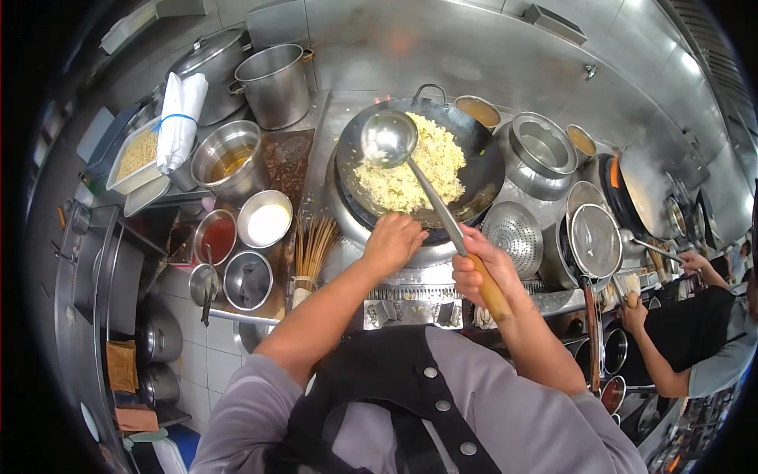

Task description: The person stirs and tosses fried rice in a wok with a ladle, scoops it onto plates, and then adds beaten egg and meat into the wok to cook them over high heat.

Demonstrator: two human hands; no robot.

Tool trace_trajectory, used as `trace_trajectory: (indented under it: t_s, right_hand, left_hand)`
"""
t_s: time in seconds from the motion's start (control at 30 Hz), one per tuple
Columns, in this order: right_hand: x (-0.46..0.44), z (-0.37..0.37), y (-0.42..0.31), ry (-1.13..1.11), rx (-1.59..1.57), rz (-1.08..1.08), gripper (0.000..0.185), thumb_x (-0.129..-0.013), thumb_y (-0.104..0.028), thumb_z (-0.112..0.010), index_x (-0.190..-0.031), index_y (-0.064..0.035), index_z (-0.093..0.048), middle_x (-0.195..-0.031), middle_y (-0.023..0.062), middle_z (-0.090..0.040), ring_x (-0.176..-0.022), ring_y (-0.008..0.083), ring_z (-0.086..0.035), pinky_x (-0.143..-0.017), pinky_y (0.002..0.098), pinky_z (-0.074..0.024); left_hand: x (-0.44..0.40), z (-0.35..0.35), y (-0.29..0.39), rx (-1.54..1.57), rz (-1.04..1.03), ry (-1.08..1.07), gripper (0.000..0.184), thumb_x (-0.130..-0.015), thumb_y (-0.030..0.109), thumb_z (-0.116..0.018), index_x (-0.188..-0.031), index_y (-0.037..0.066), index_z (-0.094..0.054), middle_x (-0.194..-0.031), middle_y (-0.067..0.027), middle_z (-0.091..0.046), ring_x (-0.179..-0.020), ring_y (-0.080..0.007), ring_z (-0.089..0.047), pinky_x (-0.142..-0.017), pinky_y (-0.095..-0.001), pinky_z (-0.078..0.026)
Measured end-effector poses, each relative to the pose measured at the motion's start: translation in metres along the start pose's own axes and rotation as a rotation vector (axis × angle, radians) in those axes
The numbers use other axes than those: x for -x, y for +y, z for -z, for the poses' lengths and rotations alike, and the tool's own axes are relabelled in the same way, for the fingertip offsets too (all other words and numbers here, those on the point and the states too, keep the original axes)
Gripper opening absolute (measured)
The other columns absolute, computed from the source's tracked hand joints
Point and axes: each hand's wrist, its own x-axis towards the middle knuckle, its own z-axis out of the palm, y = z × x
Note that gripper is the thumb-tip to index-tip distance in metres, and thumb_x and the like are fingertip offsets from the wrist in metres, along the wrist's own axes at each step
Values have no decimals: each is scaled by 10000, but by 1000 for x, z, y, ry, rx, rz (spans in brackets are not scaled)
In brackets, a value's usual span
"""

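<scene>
Wok (479, 141), dark, with a loop handle at its far side: seated on the burner directly before the person, rice (440, 162) heaped inside.

Ladle (437, 204), metal with wooden handle: slanting over the wok, its bowl above the left part of the rice.

Right hand (483, 267): grip closed round the ladle's wooden handle.

Left hand (395, 243): at the wok's near rim, fingers bent; whether the grip closes on the rim cannot be told.

Worktop, left: bamboo brush (316, 251), upright; bowl of white contents (268, 224); bowl of red sauce (219, 240).

Right of wok: perforated strainer (513, 239). Far right: co-worker (671, 336), dark apron.
</scene>
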Motion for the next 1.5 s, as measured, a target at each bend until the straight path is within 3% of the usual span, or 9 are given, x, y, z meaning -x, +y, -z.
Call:
trace_trajectory:
  t_s: [0.47, 0.77, 0.93, 1.07, 1.13, 1.2, 1.23, 1.3, 1.5]
  right_hand:
    - [-86, 75, -27, 390, 597, 378, 474, -988, -149, -604, -1443, -168, -472, -688, 27, -533, -508, 130, -496, -458, 293, -449]
    - [9, 89, 20, 26, 1508, 382, 684, -955, -212, -652, -1570, -249, -354, -784, 172, -661, -691, 277, -662, -702, 392, -540]
    - [140, 47, -21, 183, 1094, -259, 688, -970, -188, -639, -1590, -298, -363, -765, 107, -637, -662, 195, -616, -670, 358, -529]
    - [84, 77, 19, 348, 1196, -112, 673, -974, -161, -629, -1589, -270, -379, -719, 60, -581, -584, 141, -558, -583, 339, -494]
    - [33, 117, 56, 401, 1557, 470, 675, -968, -185, -639, -1584, -271, -377, -778, 157, -655, -649, 270, -630, -664, 385, -529]
    - [73, 68, 31, 308, 1255, 141, 660, -972, -197, -636, -1580, -231, -381, -761, 186, -654, -658, 337, -635, -674, 412, -531]
    - [93, 78, 37, 220, 1222, 430, 657, -972, -172, -641, -1579, -232, -397, -725, 129, -628, -620, 247, -612, -616, 379, -525]
    - [160, 51, -3, 163, 865, -155, 637, -982, -119, -621, -1573, -248, -419, -714, 27, -547, -634, 98, -557, -579, 297, -494]
    - [139, 64, 16, 324, 969, -89, 639, -979, -163, -636, -1570, -270, -418, -707, 6, -559, -600, 95, -553, -554, 290, -485]
  left_hand:
    - [-23, 2, -1, 3, 153, -266, 318, -875, 293, -633, -660, 59, -634, -715, -126, -652, -725, -353, -654, -674, -496, -528]
    - [-24, -4, -3, 48, 201, -337, 367, -895, 355, -631, -669, 67, -651, -696, -132, -644, -678, -368, -643, -636, -491, -520]
    - [-28, 34, 46, 105, 130, -388, 428, -944, 400, -580, -662, 98, -688, -686, -133, -669, -666, -361, -665, -630, -488, -531]
    - [7, -3, 44, -36, 135, -324, 454, -942, 410, -587, -649, 79, -687, -667, -140, -663, -650, -351, -666, -614, -484, -526]
    - [53, -3, 61, -145, 141, -423, 492, -944, 448, -570, -626, 91, -688, -660, -127, -669, -598, -351, -647, -586, -486, -521]
    - [70, 27, 75, -62, 101, -516, 485, -939, 451, -571, -631, 97, -693, -651, -122, -657, -592, -345, -642, -571, -480, -518]
    - [67, 38, 75, -28, 53, -441, 470, -934, 431, -600, -603, 101, -650, -629, -120, -624, -579, -341, -618, -552, -484, -494]
    - [38, 52, 74, -75, 31, -346, 455, -906, 394, -658, -562, 104, -590, -591, -116, -579, -548, -331, -589, -521, -488, -462]
    - [5, -10, 37, 5, 4, -133, 446, -933, 352, -637, -580, 84, -579, -621, -125, -598, -580, -362, -601, -550, -495, -475]
